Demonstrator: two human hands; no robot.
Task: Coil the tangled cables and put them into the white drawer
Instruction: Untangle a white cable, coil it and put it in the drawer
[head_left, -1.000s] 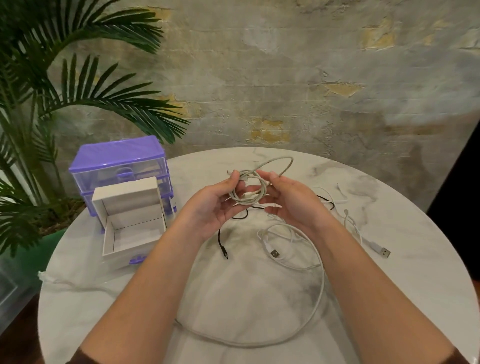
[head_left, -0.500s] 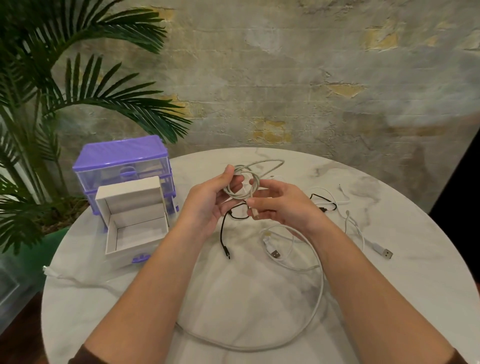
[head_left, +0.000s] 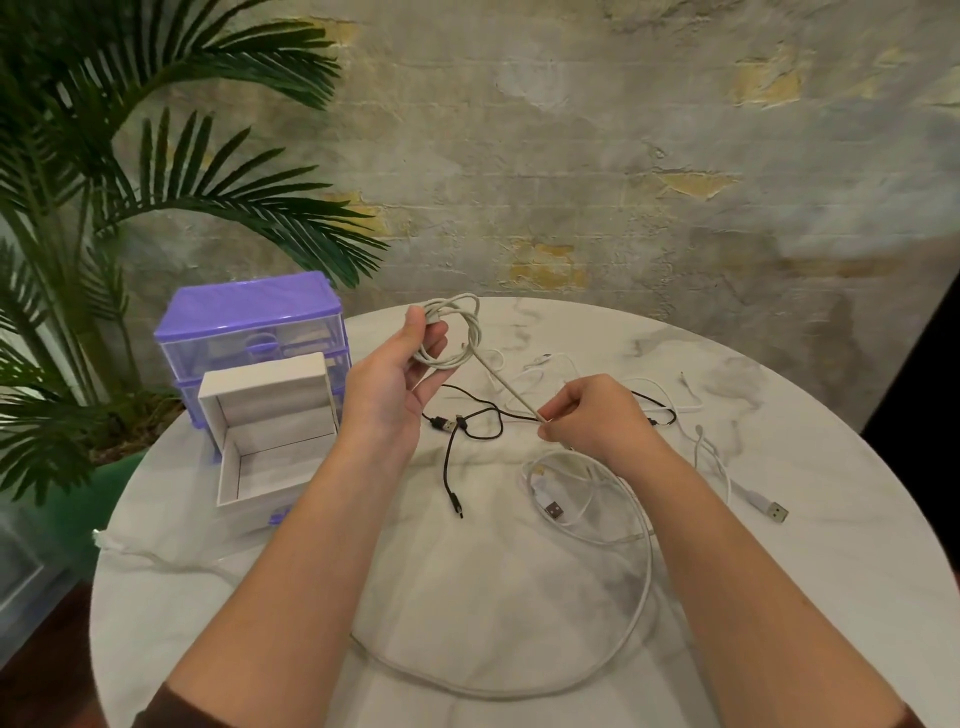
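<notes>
white cable coil (head_left: 452, 332) gripped in left hand (head_left: 387, 384), right hand (head_left: 592, 415) pinching its tail; no writing legible.

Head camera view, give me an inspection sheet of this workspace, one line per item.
Surface: round marble table, cables spread over it.
Job's things: white drawer pulled out, open top, nothing seen inside; grey cable partly coiled.
Clutter: nothing seen beyond the cables.
Hands: left hand grips the grey coil, raised above the table; right hand pinches the same cable's straight run.
Cables: black cable loose between the hands; white cable in a wide loop near the front edge; another white cable at right, plug end free.
Surroundings: purple drawer unit behind the white drawer; palm plant at left; weathered wall behind.
</notes>
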